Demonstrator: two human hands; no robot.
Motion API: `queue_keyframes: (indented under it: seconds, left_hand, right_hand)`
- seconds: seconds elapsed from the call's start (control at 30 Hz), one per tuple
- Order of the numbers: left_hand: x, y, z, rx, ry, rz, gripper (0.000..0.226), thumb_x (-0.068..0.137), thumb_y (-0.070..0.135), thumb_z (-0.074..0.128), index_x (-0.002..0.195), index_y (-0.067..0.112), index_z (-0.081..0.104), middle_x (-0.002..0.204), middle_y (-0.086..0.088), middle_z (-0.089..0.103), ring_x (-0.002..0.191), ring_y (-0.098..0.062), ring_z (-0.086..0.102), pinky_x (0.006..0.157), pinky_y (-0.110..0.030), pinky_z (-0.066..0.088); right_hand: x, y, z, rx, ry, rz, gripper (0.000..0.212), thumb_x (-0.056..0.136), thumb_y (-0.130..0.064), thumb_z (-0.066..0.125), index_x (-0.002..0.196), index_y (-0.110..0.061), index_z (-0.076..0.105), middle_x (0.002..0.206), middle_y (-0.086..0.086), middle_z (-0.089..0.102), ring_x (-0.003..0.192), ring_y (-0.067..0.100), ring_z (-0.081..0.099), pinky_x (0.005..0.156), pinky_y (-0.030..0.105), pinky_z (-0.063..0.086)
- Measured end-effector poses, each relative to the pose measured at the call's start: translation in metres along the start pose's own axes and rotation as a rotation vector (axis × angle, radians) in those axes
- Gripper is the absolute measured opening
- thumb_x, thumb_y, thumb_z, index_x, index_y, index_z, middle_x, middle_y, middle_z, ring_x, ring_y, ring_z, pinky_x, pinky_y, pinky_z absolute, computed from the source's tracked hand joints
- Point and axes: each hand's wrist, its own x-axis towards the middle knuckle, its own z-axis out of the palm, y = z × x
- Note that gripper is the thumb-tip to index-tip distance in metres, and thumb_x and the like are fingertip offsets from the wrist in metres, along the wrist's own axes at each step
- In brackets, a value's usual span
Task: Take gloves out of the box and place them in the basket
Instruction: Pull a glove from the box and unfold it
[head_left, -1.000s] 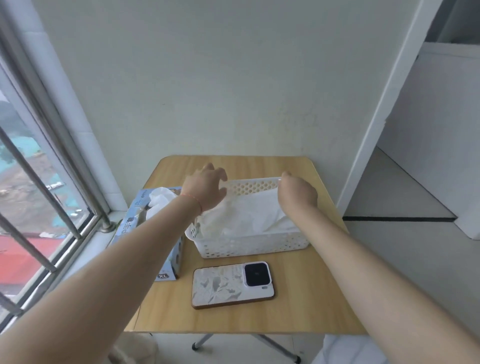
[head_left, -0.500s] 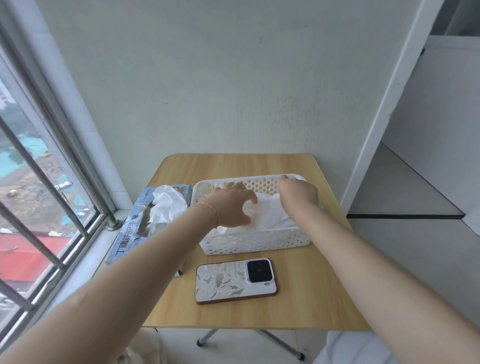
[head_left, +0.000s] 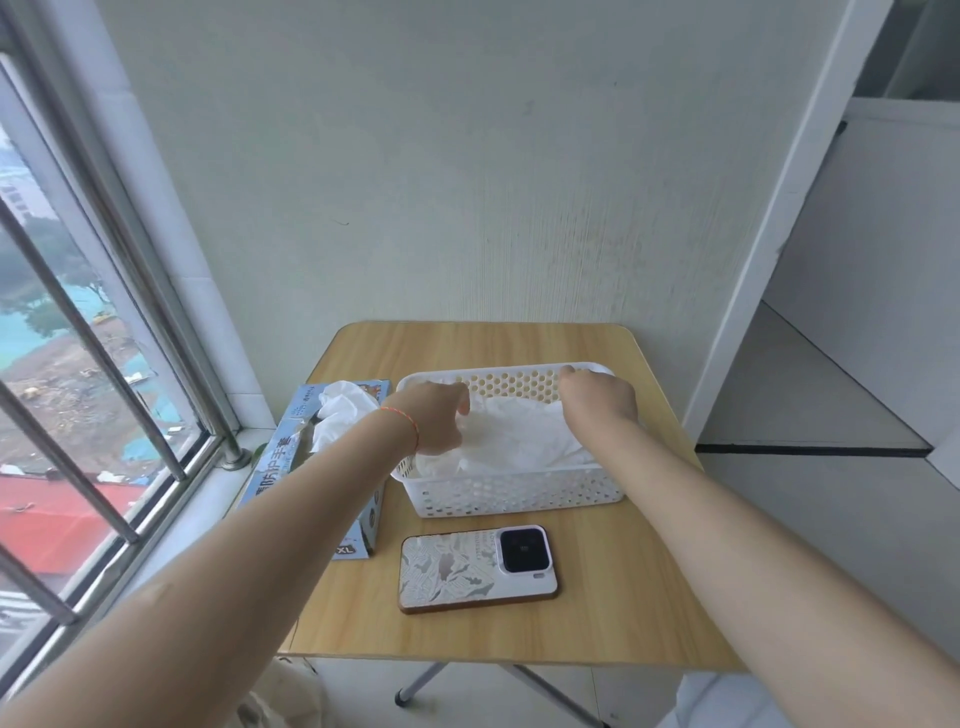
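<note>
A white perforated basket (head_left: 519, 491) stands on the wooden table (head_left: 613, 618) with white gloves (head_left: 514, 436) piled inside. Both my hands reach down into it. My left hand (head_left: 436, 418) is at the basket's left end, with curled fingers gripping a glove. My right hand (head_left: 597, 397) is at the far right corner and pinches the same glove's other end; its fingertips are mostly hidden. The blue glove box (head_left: 283, 465) lies left of the basket, partly under my left forearm. A white glove (head_left: 340, 415) sticks out of the box's opening.
A phone (head_left: 478, 569) in a patterned case lies flat in front of the basket. A barred window (head_left: 104, 364) and its sill run along the left of the table. The wall stands close behind, and a white door frame (head_left: 779, 208) rises on the right.
Both hands came down with the spread glove from above the basket into it. My left hand moved right and down onto the pile.
</note>
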Motion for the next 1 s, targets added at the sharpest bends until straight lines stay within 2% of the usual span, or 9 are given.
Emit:
queue_keyframes:
  seconds: [0.1,0.23,0.33,0.43,0.53,0.6,0.7,0.87,1.0]
  left_hand:
    - [-0.002,-0.001,-0.003,-0.088,0.047,-0.029,0.035,0.092,0.010,0.042,0.122,0.017,0.059,0.104,-0.004,0.056,0.094,-0.021,0.051,0.062,-0.025,0.040]
    - [-0.004,0.006,-0.015,-0.042,0.033,-0.040,0.032,0.096,0.008,0.039,0.115,0.002,0.064,0.117,-0.014,0.063,0.089,-0.025,0.055,0.074,-0.030,0.044]
    - [-0.004,0.005,-0.014,0.057,0.006,-0.029,0.022,0.088,0.012,0.049,0.104,0.011,0.064,0.107,-0.008,0.061,0.091,-0.023,0.054,0.076,-0.032,0.046]
    - [0.001,0.010,-0.006,0.056,0.208,0.021,0.028,0.088,0.014,0.050,0.112,0.021,0.063,0.117,-0.003,0.053,0.112,-0.024,0.050,0.091,-0.035,0.042]
    - [0.004,0.027,0.003,-0.053,0.374,0.120,0.024,0.095,0.029,0.049,0.115,0.023,0.062,0.120,-0.003,0.053,0.114,-0.023,0.050,0.082,-0.031,0.037]
    - [0.009,0.034,0.012,-0.045,0.315,0.099,0.037,0.094,0.050,0.051,0.119,0.025,0.059,0.116,-0.002,0.055,0.110,-0.023,0.054,0.077,-0.031,0.038]
    - [0.014,0.034,0.021,-0.062,0.064,-0.009,0.069,0.078,0.075,0.056,0.127,0.026,0.051,0.107,0.002,0.058,0.103,-0.021,0.058,0.083,-0.034,0.047]
    - [0.019,0.032,0.031,-0.143,-0.207,-0.011,0.082,0.081,0.068,0.061,0.141,0.019,0.034,0.127,-0.005,0.058,0.102,-0.023,0.058,0.086,-0.033,0.049]
    - [0.012,0.023,0.011,-0.275,-0.257,-0.005,0.072,0.085,0.062,0.062,0.140,0.025,0.034,0.079,-0.001,0.059,0.059,-0.017,0.052,0.055,-0.025,0.043]
  right_hand:
    - [0.000,0.000,-0.001,-0.025,0.011,-0.006,0.054,0.082,0.008,0.050,0.134,-0.006,0.043,0.094,0.003,0.062,0.079,0.022,0.054,0.058,0.029,0.037]
    - [0.003,0.000,-0.004,-0.068,0.018,-0.037,0.064,0.083,0.007,0.050,0.145,-0.006,0.035,0.107,0.003,0.065,0.092,0.022,0.062,0.061,0.028,0.039]
    - [0.004,0.001,-0.005,-0.112,0.027,-0.055,0.064,0.080,0.008,0.053,0.141,-0.006,0.038,0.093,0.000,0.064,0.072,0.020,0.054,0.048,0.025,0.031]
    - [0.004,0.001,0.000,-0.160,0.053,-0.081,0.050,0.077,0.009,0.053,0.124,-0.007,0.049,0.068,-0.003,0.049,0.052,0.015,0.038,0.043,0.025,0.022]
    - [0.004,0.004,0.004,-0.179,0.061,-0.108,0.044,0.080,0.008,0.052,0.120,-0.008,0.049,0.081,-0.001,0.062,0.058,0.018,0.044,0.043,0.025,0.021]
    - [0.004,0.006,0.005,-0.191,0.054,-0.119,0.044,0.080,0.008,0.052,0.120,-0.008,0.049,0.072,-0.002,0.052,0.062,0.019,0.046,0.044,0.025,0.023]
    - [0.006,0.009,0.007,-0.208,0.049,-0.112,0.044,0.079,0.009,0.053,0.120,-0.006,0.050,0.063,-0.003,0.038,0.067,0.021,0.049,0.045,0.025,0.024]
    - [0.003,0.007,0.005,-0.199,0.121,-0.116,0.044,0.077,0.007,0.058,0.118,-0.008,0.049,0.090,0.002,0.055,0.066,0.019,0.055,0.044,0.026,0.023]
    - [0.003,-0.011,-0.011,-0.055,0.197,-0.129,0.023,0.084,0.005,0.052,0.100,-0.011,0.049,0.088,0.005,0.049,0.052,0.019,0.038,0.044,0.027,0.020]
